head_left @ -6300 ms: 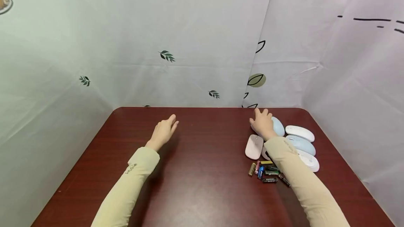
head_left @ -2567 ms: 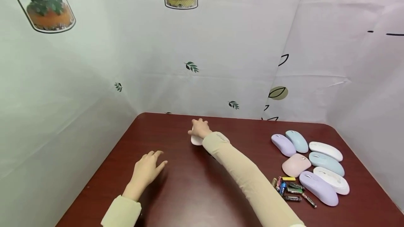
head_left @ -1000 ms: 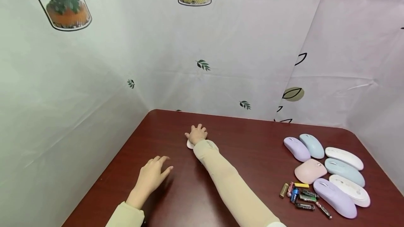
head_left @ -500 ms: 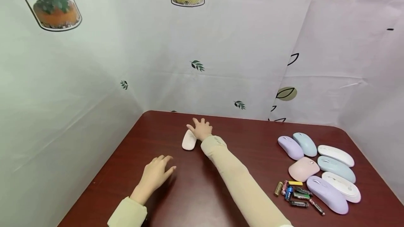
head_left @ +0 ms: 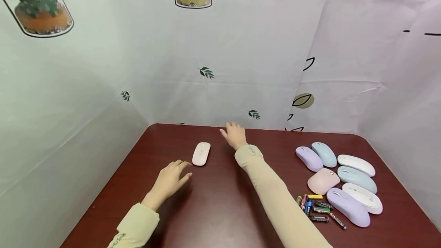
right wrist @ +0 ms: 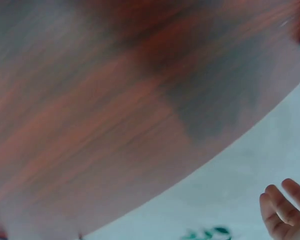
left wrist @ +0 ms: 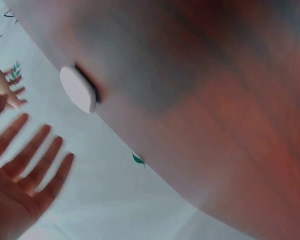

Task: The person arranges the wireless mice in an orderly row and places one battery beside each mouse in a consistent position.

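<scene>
A white computer mouse (head_left: 201, 154) lies alone on the dark red table, left of the middle in the head view; the left wrist view also shows this mouse (left wrist: 79, 89). Just in front of it, to the left, hovers my left hand (head_left: 169, 181), fingers spread and holding nothing. In its wrist view the left hand (left wrist: 25, 180) has its fingers extended and apart. My right hand (head_left: 236, 135) is in the air to the right of the mouse, near the far table edge, fingers loose. Only part of the right hand (right wrist: 287, 210) enters its wrist view.
At the right of the table (head_left: 213, 217) sit several mice: purple mice (head_left: 348, 206), blue mice (head_left: 356, 179), white mice (head_left: 356, 164) and a pink mouse (head_left: 323, 181). Several loose batteries (head_left: 320, 209) lie before them. A printed white curtain (head_left: 241, 68) surrounds the table.
My right hand has carried the white mouse from the right-hand group to the left part of the table, let it go and moved off to the right. The left hand stays nearby.
</scene>
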The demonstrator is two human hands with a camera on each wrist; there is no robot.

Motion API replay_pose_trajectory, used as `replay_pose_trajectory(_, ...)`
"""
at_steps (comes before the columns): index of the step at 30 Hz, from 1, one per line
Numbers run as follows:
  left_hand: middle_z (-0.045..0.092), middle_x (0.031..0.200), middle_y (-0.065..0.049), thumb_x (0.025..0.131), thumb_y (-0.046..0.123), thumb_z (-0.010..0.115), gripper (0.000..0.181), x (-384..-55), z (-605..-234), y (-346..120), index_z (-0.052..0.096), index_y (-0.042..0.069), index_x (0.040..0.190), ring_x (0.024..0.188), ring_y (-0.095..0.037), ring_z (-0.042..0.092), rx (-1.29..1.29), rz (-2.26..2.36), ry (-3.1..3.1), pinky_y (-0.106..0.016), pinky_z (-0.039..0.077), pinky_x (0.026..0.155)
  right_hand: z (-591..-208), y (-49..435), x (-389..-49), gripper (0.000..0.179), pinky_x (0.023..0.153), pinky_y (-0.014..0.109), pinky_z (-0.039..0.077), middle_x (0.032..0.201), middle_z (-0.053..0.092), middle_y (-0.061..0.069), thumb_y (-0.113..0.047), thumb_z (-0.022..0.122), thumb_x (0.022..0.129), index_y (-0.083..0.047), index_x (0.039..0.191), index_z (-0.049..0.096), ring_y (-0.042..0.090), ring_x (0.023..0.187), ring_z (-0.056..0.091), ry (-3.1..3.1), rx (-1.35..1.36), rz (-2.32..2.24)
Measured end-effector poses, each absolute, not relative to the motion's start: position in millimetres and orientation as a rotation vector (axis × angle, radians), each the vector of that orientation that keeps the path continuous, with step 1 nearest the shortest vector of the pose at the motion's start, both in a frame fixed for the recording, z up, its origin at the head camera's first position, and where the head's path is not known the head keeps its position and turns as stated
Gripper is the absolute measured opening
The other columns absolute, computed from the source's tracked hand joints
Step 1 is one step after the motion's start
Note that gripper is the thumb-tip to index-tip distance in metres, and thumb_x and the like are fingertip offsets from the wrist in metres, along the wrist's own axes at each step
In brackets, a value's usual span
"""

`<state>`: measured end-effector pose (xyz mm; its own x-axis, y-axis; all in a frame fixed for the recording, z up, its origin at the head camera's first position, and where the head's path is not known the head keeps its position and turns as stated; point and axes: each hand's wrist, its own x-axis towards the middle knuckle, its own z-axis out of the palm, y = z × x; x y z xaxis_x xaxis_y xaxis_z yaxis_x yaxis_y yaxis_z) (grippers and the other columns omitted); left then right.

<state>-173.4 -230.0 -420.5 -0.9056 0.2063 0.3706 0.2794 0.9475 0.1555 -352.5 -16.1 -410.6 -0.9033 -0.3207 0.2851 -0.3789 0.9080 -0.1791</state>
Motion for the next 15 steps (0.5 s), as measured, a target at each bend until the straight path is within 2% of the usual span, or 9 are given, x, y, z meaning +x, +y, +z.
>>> replay_pose_trajectory(5,0.065,0.093,-0.005,0.082,0.022,0.07,0.022,-181.6,-418.7,-232.8,0.068,0.008,0.099,0.089,-0.026,0.061,-0.47,-0.315,-2.728,-0.045,0.051,0.075,-405.5,14.9,-353.3,0.044,0.089,0.05,0.046,0.119,0.059,0.019,-0.038,0.046,0.098,-0.006,0.126,0.055,0.038,0.107,0.058,-2.817,0.5,0.313)
replay_pose_trajectory(15,0.066,0.09,-0.004,0.082,0.018,0.069,0.013,-206.5,-414.0,-230.7,0.069,0.009,0.092,0.088,-0.026,0.061,-0.469,-0.371,-2.723,-0.044,0.051,0.074,-388.6,69.9,-358.7,0.043,0.085,0.05,0.049,0.117,0.06,0.022,-0.036,0.046,0.098,-0.003,0.125,0.054,0.04,0.102,0.059,-2.782,0.478,0.256)
